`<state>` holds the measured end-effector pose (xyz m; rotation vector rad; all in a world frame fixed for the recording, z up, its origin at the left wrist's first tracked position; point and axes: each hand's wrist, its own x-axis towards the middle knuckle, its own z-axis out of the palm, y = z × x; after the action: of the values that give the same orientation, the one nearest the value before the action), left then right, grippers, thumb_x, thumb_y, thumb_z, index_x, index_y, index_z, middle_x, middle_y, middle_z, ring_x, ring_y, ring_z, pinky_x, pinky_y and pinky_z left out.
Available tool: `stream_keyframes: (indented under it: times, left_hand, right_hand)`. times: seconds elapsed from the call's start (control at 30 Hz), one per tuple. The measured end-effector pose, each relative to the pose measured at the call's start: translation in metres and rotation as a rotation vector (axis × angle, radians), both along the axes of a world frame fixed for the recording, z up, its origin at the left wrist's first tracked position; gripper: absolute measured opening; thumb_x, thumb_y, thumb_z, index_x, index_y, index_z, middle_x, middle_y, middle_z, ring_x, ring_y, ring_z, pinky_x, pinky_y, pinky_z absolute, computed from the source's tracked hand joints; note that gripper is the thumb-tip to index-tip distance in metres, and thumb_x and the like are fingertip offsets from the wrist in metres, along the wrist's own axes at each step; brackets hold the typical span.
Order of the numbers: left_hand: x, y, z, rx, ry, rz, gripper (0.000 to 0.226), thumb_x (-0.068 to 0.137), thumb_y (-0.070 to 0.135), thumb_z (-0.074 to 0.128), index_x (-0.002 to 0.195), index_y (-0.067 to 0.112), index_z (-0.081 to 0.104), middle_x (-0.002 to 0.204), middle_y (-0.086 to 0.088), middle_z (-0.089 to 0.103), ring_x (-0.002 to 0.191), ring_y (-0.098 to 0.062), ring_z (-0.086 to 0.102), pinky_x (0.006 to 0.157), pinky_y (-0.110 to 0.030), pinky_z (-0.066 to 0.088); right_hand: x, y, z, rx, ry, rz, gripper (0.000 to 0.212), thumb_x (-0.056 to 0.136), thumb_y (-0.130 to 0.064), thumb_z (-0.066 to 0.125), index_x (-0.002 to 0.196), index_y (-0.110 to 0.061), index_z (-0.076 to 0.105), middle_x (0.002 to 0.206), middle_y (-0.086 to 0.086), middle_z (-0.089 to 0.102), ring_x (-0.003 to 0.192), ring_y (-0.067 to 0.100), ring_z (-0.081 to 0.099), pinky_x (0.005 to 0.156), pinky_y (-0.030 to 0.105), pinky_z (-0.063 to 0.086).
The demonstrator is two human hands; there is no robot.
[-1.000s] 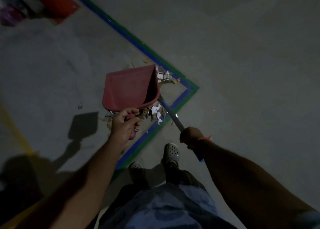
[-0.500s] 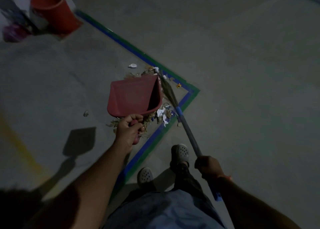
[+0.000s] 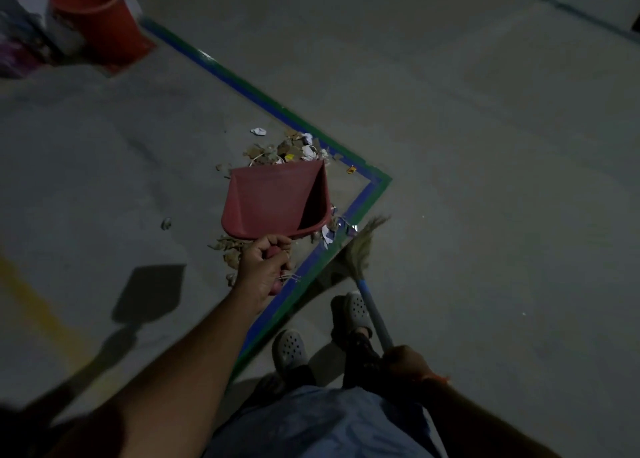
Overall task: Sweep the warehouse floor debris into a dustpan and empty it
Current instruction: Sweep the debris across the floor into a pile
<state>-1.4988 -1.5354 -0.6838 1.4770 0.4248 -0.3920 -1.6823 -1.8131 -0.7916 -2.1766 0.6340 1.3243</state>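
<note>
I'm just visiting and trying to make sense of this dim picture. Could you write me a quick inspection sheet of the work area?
Surface: grey concrete floor, blue-and-green tape line forming a corner, yellow stripe at left.
Job's things: red dustpan; broom with blue handle, bristles off the pile.
Clutter: debris pile beyond the dustpan's far edge; more scraps by its near edge.
Hands: left hand grips the dustpan handle; right hand grips the broom handle.
Cables: nothing seen.
Surroundings: red bucket far left; person's perforated clogs.
</note>
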Motion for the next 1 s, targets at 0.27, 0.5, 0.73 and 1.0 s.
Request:
stream_keyframes:
  times: [0.27,0.5,0.73,1.0]
  left_hand:
    - [0.004,0.018,0.004,0.006,-0.028,0.094,0.028,0.086,-0.013,0.059,0.087,0.012,0.070,0.085,-0.005,0.068,0.065,-0.018,0.054,0.059,-0.027,0.050]
    - [0.016,0.041,0.010,0.037,-0.030,0.269,0.031,0.085,-0.016,0.057,0.088,0.012,0.071,0.096,-0.015,0.070,0.065,-0.023,0.058,0.065,-0.033,0.053]
    - [0.025,0.035,0.015,0.035,0.014,0.376,0.027,0.086,-0.016,0.055,0.099,0.005,0.066,0.069,-0.004,0.063,0.053,-0.014,0.060,0.059,-0.030,0.031]
    - [0.039,0.021,0.021,0.035,-0.025,0.406,0.027,0.088,-0.012,0.055,0.098,0.009,0.068,0.070,-0.010,0.058,0.055,-0.016,0.051,0.046,-0.021,0.032]
  right_hand:
    - [0.103,0.049,0.018,0.091,-0.085,0.087,0.033,0.083,-0.028,0.073,0.109,-0.007,0.072,0.091,0.003,0.060,0.083,0.016,0.059,0.071,0.023,0.040]
    - [0.194,0.060,0.022,0.130,-0.126,0.074,0.018,0.078,-0.017,0.074,0.093,-0.007,0.076,0.090,0.009,0.072,0.081,0.022,0.071,0.078,0.036,0.061]
    - [0.257,0.042,0.039,0.168,-0.191,0.003,0.006,0.087,-0.007,0.066,0.082,-0.006,0.070,0.083,0.011,0.064,0.068,0.022,0.064,0.046,0.024,0.051]
    - [0.258,0.015,0.043,0.208,-0.270,0.034,0.013,0.086,-0.010,0.064,0.077,-0.010,0.073,0.074,0.008,0.065,0.061,0.025,0.066,0.057,0.035,0.059]
